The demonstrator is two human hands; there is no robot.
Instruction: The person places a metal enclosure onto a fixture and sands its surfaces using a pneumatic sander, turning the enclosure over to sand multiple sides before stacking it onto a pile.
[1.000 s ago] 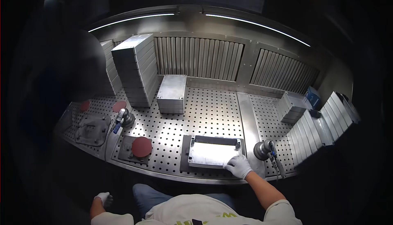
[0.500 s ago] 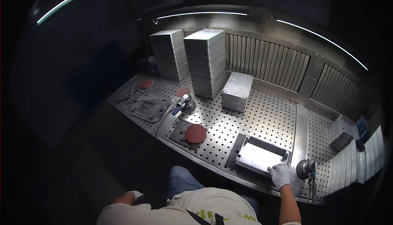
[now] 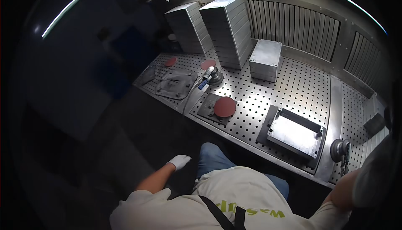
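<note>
My left hand [image 3: 180, 162], in a white glove, hangs in the air left of my thigh, away from the bench. Its fingers look loosely stretched and nothing shows in them. My right arm [image 3: 345, 190] is raised at the right edge of the view, and the hand itself is out of sight. An open metal box [image 3: 295, 138] lies on a dark mat [image 3: 268, 125] near the bench's front edge, its inside brightly lit. Right of it rests a sander [image 3: 339, 150] with a hose, close to my right forearm.
Two tall stacks of metal boxes [image 3: 228, 33] stand at the back, beside a shorter stack [image 3: 265, 60]. Another sander [image 3: 214, 77], a red sanding disc [image 3: 225, 107] and a grey plate [image 3: 176, 84] lie on the perforated bench [image 3: 247, 108]. More metal parts [image 3: 374, 123] stand far right.
My right hand has left the box's near right corner and gone up out of view. My left hand has come further into view. The camera's view has shifted.
</note>
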